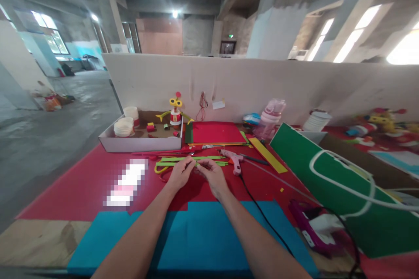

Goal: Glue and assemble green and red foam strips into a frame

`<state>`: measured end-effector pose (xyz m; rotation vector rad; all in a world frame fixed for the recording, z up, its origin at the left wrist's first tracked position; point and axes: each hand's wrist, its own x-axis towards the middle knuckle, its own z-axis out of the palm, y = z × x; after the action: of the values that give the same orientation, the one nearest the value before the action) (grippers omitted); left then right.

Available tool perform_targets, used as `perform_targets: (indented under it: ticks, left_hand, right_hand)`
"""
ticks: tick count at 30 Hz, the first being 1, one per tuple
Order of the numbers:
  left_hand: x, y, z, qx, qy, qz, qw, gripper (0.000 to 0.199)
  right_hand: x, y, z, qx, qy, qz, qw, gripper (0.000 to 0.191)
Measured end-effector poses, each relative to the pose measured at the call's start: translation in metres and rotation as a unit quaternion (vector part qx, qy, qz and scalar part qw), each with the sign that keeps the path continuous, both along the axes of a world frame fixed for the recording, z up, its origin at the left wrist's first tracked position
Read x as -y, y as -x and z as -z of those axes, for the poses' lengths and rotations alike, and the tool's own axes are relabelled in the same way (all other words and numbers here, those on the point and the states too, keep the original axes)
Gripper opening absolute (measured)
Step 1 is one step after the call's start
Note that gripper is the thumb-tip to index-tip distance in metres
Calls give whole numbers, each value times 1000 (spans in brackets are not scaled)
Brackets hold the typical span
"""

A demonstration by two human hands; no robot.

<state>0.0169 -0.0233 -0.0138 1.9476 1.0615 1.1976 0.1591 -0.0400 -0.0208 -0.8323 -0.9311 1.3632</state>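
Observation:
My left hand (179, 173) and my right hand (214, 175) meet over the red table covering, fingertips pinched close together. Between them shows a bit of a light green paper strip (197, 164), mostly hidden by the fingers. Just behind lie several long green strips (216, 157). Yellow-handled scissors (160, 168) are partly covered by the strips, left of my left hand. To the right of my right hand, a pink hot glue gun (233, 158) rests on the table with its black cord running toward me.
At the back left, a white-sided box (140, 144) holds white cups (123, 127) and a yellow-and-red robot figure (175, 116). Red sheets (218, 132) lie behind the strips. A green board (327, 192), purple power strip (310, 229) and white cable stand right; blue sheets (203, 235) lie in front.

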Motion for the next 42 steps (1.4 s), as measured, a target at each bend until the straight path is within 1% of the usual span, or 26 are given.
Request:
perform_targets:
  ticks: [4,8,10,13,15,17,19,21,26,30,33,38,40,42]
  left_hand:
    - [-1,-1,2,-17,8,-7,1000,29]
    - [-3,0,4,-18,23,-37,999,33]
    - [-4,2,3,9,39,-59,997,36]
    - [-5,6,0,84,65,-79,991,37]
    - [-4,6,-2,127,78,-60,987,34]
    - [-2,5,-3,145,94,-23,985,31]
    - [-1,2,-3,136,110,10,985,28]
    - [-1,0,-1,118,112,23,986,25]
    - [-2,0,3,88,82,3,993,20]
    - [-3,2,3,82,81,-16,993,19]
    - [-3,2,3,82,80,-17,993,18]
    - [-3,1,4,89,88,8,992,22]
    - [-4,2,5,91,88,4,992,26]
    - [-5,4,5,99,90,-12,991,32]
  right_hand:
    - [0,0,2,-25,6,-19,1000,31]
    - [1,1,3,-49,25,-26,998,31]
    - [0,0,4,-62,36,-14,997,32]
    - [-3,-3,4,-102,39,18,994,33]
    - [-6,-5,4,-132,37,25,990,34]
    - [-7,-6,4,-144,43,18,988,35]
    - [-7,-5,4,-140,51,9,989,34]
    - [-6,-2,4,-126,50,8,991,32]
    - [-2,1,6,-70,38,4,997,31]
    - [-2,1,7,-52,24,-19,998,33]
    - [-2,0,7,-32,11,-17,999,32]
    - [-2,0,7,25,0,-11,1000,29]
    - [-4,-2,8,36,3,-4,999,30]
    - [-7,-6,8,30,11,20,999,32]
